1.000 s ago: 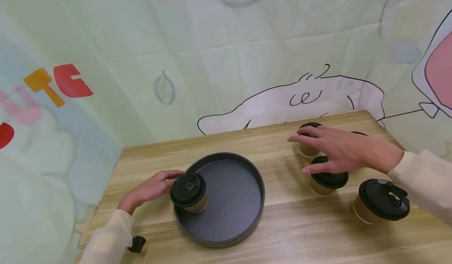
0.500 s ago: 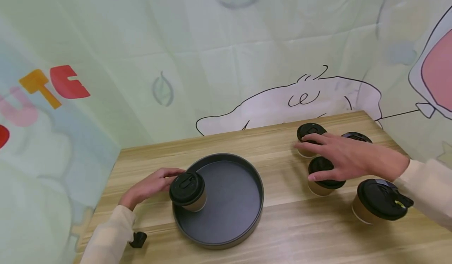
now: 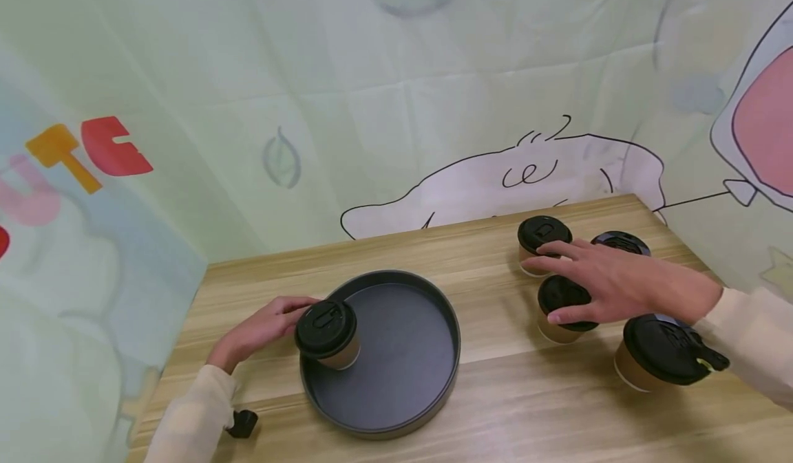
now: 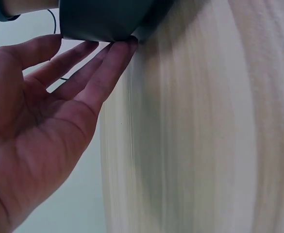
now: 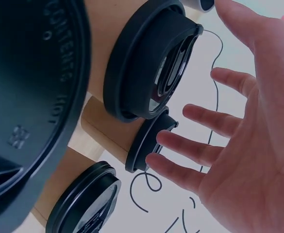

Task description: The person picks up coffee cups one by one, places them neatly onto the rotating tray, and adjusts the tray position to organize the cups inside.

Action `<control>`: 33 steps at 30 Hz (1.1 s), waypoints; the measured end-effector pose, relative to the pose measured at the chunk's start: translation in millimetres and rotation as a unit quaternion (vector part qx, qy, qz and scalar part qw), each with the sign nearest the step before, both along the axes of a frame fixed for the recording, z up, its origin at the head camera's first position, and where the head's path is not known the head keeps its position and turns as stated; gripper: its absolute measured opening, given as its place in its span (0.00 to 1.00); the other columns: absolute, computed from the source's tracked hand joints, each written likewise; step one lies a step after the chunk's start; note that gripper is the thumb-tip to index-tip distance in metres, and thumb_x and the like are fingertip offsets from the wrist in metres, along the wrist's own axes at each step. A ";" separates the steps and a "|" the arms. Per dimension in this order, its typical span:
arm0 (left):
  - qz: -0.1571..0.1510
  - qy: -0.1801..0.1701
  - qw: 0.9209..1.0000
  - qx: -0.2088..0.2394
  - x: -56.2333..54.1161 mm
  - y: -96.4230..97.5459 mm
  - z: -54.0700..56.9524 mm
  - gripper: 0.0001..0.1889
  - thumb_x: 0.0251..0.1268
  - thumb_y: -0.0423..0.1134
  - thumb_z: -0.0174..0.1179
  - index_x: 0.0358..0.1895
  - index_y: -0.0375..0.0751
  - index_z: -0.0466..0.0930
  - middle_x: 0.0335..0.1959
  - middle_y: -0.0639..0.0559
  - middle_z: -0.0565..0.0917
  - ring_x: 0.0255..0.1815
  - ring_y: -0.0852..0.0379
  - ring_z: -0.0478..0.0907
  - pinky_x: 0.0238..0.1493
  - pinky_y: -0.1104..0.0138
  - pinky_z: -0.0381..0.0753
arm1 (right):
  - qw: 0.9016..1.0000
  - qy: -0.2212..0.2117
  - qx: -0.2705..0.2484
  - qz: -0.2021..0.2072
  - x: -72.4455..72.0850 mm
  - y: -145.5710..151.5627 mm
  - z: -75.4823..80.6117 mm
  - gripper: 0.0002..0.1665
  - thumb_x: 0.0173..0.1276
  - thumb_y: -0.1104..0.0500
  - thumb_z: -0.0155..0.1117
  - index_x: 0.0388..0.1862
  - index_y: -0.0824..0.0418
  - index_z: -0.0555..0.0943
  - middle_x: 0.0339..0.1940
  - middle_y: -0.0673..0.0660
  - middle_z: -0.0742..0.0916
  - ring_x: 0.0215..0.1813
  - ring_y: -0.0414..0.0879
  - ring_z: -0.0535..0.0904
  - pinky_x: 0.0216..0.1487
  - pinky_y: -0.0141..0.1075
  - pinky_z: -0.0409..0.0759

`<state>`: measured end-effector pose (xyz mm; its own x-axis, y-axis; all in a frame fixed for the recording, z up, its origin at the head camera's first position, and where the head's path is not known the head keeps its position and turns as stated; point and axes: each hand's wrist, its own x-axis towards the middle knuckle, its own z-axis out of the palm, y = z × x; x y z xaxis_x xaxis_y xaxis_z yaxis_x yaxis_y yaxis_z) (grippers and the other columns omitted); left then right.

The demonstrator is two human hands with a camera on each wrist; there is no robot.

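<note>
My left hand (image 3: 266, 329) is at the left side of a round dark tray (image 3: 409, 426). In the left wrist view its extended fingertips touch the tray's outer wall (image 4: 103, 22). Inside the tray, by its left rim, a brown paper cup with a black lid (image 3: 326, 329) stands and partly covers those fingertips in the head view. Over on the right, my right hand (image 3: 610, 281) hovers with fingers spread above several lidded cups. Below its thumb is the nearest lidded cup (image 3: 557, 329). The right wrist view shows the palm facing the lids, with nothing held.
Another lidded cup (image 3: 537, 232) stands farther back, and a further one (image 3: 622, 241) is partly behind the right hand. A tilted-looking lidded cup (image 3: 657, 353) stands near the right forearm. A small black object (image 3: 243, 423) is by the left sleeve. A printed cloth (image 3: 310, 105) backs the wooden table (image 3: 508, 394).
My right hand has shifted slightly right and down over the cups, uncovering more of the rear lids. The left hand and the cup in the tray stay in place.
</note>
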<state>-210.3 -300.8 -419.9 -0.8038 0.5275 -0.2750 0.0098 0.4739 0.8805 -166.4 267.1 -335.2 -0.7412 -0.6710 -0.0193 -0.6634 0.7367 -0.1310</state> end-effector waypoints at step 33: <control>0.016 -0.035 0.996 0.084 55.5 -6.0 -2.4 0.32 0.86 0.42 0.48 0.79 0.22 0.54 0.76 0.24 0.61 0.65 0.64 0.75 0.63 0.67 0.78 | 0.993 -0.114 0.011 -0.007 2.0 7.9 -13.3 0.51 0.62 0.32 0.73 0.78 0.53 0.70 0.75 0.67 0.72 0.70 0.67 0.72 0.63 0.63 0.75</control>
<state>-154.9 -306.8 -422.3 -0.8025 0.5455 -0.2416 -0.0677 0.3191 0.9453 -164.5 275.0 -348.5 -0.7246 -0.6587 -0.2026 -0.6085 0.7495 -0.2607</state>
